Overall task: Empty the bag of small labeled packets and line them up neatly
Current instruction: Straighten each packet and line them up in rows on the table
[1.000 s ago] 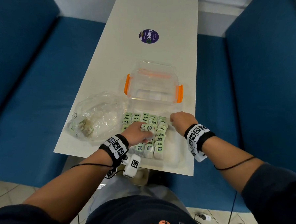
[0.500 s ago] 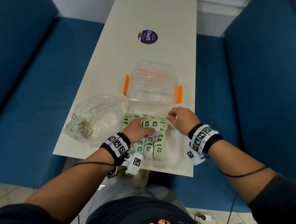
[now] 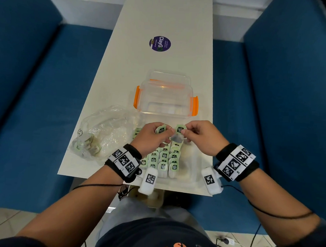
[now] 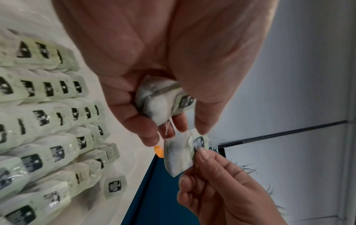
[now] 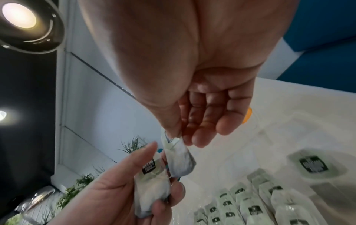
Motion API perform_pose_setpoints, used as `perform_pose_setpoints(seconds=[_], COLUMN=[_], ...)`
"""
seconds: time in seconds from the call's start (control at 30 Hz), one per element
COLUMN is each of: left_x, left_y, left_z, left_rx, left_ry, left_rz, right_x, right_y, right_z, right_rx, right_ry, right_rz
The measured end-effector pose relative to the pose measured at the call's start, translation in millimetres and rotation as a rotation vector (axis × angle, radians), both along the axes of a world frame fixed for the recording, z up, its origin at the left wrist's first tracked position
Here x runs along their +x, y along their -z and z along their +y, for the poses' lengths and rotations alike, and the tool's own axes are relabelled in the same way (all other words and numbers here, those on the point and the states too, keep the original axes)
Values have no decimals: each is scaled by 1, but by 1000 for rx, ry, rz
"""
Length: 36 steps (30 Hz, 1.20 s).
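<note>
Above the rows of packets [image 3: 163, 159] on the tabletop [image 3: 164, 19], I hold up two little packets, one in each hand. My left hand [image 3: 150, 136] has its fingers [image 4: 134, 109] curled round one packet [image 4: 159, 99], with the green label sticking out. My right hand [image 3: 201, 136] pinches the other packet [image 4: 179, 153] by its label, between thumb and first finger, and its pouch hangs down. Thin white strings run between the two packets. On my left lies the crinkly clear bag [image 3: 105, 131], with a few packets at its near end. Past my hands sits a clear box [image 3: 167, 97] with orange clips.
</note>
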State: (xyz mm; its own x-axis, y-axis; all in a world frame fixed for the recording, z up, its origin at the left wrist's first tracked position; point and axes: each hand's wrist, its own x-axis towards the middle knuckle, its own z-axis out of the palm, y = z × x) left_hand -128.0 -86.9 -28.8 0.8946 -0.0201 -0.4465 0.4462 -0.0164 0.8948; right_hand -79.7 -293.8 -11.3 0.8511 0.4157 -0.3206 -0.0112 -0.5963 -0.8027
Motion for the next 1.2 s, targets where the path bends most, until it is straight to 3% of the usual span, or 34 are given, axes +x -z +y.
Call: perform_pose_setpoints(seconds=[0.47, 0.87, 1.07, 1.2], left_x=[5, 2, 3, 3], left_y=[-20, -27, -31, -32], left_z=[-4, -10, -12, -12], left_rx=[-293, -160, -166, -180], left_ry=[-40, -8, 2, 5], left_rz=[87, 78, 64, 66], right_x=[-19, -24, -27, -30], right_y=[6, 5, 3, 9], right_z=[-1, 7, 6, 2], right_rx=[132, 414, 584, 587], right_ry=[107, 364, 373, 326], right_rz=[132, 177, 405, 439])
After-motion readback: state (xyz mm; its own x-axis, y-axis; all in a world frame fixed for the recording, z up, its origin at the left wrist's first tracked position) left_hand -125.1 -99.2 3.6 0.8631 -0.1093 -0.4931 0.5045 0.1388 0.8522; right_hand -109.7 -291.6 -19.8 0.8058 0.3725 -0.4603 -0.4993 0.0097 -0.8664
